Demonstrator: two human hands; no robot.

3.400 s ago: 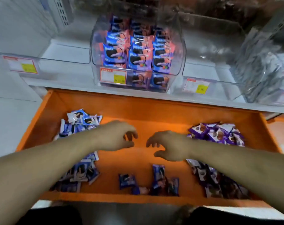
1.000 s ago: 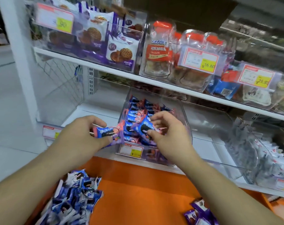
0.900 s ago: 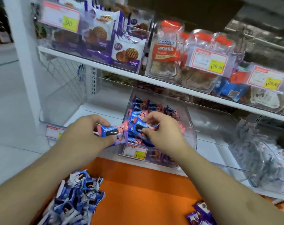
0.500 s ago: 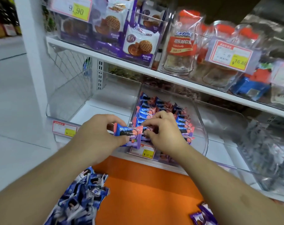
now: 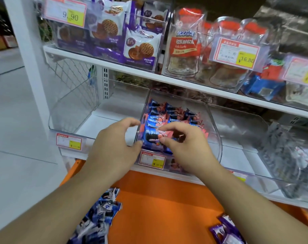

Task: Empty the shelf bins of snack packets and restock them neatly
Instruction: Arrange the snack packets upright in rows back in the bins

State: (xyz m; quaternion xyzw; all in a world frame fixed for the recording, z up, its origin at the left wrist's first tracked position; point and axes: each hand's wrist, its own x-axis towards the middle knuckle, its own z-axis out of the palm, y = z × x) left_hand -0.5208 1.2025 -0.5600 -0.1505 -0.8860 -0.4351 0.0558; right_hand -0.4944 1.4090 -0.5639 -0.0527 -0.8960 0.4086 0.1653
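Nearest is an orange tray (image 5: 160,208), with a heap of blue packets (image 5: 100,217) at its near left and a few purple packets (image 5: 223,231) at its near right. Beyond it runs a white shelf (image 5: 114,118) carrying clear bins: an empty left bin (image 5: 75,110), a middle bin (image 5: 213,124) holding rows of blue-and-pink packets, and a right bin (image 5: 290,164) of grey-white packets. A tiled floor (image 5: 12,120) lies to the left.

The right hand (image 5: 188,145) pinches a packet (image 5: 152,136) between thumb and curled fingers at the near left of the middle bin. The packet stands on edge, its face toward the viewer and its long axis running left to right, in line with the rows behind. The left hand (image 5: 114,147) is at the bin's left wall, fingers curled, the thumb touching the packet's left end; I cannot tell whether it grips.

Half a second ago the left hand held this packet outside the bin; it is now inside.

Farther up, an upper shelf (image 5: 167,80) holds biscuit packs (image 5: 141,48), candy bags (image 5: 183,48) and price tags (image 5: 236,53).
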